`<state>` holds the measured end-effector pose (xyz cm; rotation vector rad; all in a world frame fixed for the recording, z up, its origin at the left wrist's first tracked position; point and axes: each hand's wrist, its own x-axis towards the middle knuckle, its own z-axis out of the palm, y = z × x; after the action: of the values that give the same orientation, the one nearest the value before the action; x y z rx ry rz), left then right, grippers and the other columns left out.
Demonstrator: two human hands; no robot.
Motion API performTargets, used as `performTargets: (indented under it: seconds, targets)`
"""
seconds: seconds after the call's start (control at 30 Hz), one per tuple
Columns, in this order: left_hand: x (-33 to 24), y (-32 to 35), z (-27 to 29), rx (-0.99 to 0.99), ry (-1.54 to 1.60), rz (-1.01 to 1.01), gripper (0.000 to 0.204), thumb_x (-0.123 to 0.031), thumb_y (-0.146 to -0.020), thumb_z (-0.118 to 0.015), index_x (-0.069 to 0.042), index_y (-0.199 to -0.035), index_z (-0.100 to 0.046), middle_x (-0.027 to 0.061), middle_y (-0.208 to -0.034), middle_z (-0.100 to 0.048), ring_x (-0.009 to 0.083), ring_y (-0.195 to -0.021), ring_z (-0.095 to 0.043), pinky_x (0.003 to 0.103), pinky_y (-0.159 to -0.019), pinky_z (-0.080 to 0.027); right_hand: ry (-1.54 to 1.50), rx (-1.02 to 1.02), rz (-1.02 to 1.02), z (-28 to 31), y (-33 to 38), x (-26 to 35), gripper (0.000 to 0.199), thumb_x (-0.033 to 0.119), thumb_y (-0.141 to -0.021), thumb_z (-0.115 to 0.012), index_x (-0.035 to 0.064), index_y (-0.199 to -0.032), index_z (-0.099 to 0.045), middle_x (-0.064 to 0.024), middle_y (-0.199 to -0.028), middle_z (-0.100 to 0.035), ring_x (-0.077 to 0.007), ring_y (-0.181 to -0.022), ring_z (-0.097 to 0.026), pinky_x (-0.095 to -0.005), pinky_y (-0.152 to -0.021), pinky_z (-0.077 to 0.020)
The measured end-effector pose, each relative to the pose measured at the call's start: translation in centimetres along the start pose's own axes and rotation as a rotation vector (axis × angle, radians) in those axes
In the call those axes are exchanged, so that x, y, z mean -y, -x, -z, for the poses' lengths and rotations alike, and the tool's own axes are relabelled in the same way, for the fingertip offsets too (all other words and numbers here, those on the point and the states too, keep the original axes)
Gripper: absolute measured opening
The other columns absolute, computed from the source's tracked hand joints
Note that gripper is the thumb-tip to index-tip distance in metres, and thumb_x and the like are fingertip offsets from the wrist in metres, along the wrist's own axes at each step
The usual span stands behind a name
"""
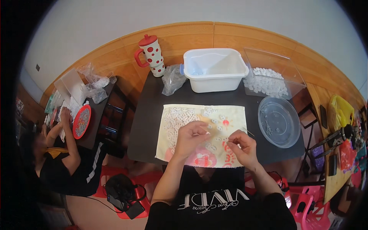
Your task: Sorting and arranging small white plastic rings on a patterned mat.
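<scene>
Dozens of small white rings (177,115) lie loose on the cloth (203,132) spread across the dark tabletop (149,115), and a careless sleeve or a tug on the cloth could likely scatter them over its edge. Left hand (190,134) hovers over the cloth's middle, fingers curled in a narrow grip on a small pale piece, too small to identify. Right hand (241,145) sits at the cloth's right edge, pinching a thin needle-like pin (250,133); it might prick a finger. Beyond the cloth stands a white tub (214,69), and right of the cloth a clear round bowl (278,120).
</scene>
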<state>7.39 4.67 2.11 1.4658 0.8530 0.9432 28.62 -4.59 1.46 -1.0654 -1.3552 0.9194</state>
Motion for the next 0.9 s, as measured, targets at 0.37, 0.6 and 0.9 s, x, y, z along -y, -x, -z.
performTargets:
  seconds: [0.37, 0.6, 0.9]
  targets:
    - [0.7, 4.1, -0.8, -0.006, 0.589, 0.063, 0.023, 0.009, -0.089, -0.065, 0.003, -0.111, -0.072, 0.0097, -0.091, -0.072, 0.0134, -0.08, -0.067, 0.024, -0.071, -0.055, 0.1, -0.016, 0.22, -4.6, -1.1, 1.7, 0.024, -0.012, -0.086, -0.065, -0.0008, -0.106, -0.058, -0.0063, -0.09, -0.061, -0.0107, -0.077, -0.058, -0.0236, -0.069, -0.0458]
    - [-0.3, 4.7, -1.1, -0.045, 0.39, -0.045, 0.02, 0.01, -0.089, -0.064, 0.004, -0.107, -0.073, 0.0093, -0.095, -0.071, 0.0119, -0.08, -0.065, 0.023, -0.072, -0.052, 0.196, -0.016, 0.317, -4.9, -1.2, 2.0, 0.025, -0.013, -0.084, -0.067, -0.0009, -0.105, -0.059, -0.008, -0.087, -0.062, -0.0126, -0.073, -0.058, -0.0244, -0.066, -0.046]
    - [-0.8, 5.1, -0.9, -0.07, 0.331, -0.111, 0.02, 0.01, -0.088, -0.065, 0.004, -0.106, -0.073, 0.0078, -0.095, -0.068, 0.0114, -0.082, -0.063, 0.022, -0.072, -0.049, 0.281, -0.005, 0.447, -4.8, -1.5, 2.2, 0.026, -0.015, -0.08, -0.067, -0.0013, -0.101, -0.059, -0.01, -0.085, -0.062, -0.0169, -0.072, -0.06, -0.0263, -0.062, -0.0465]
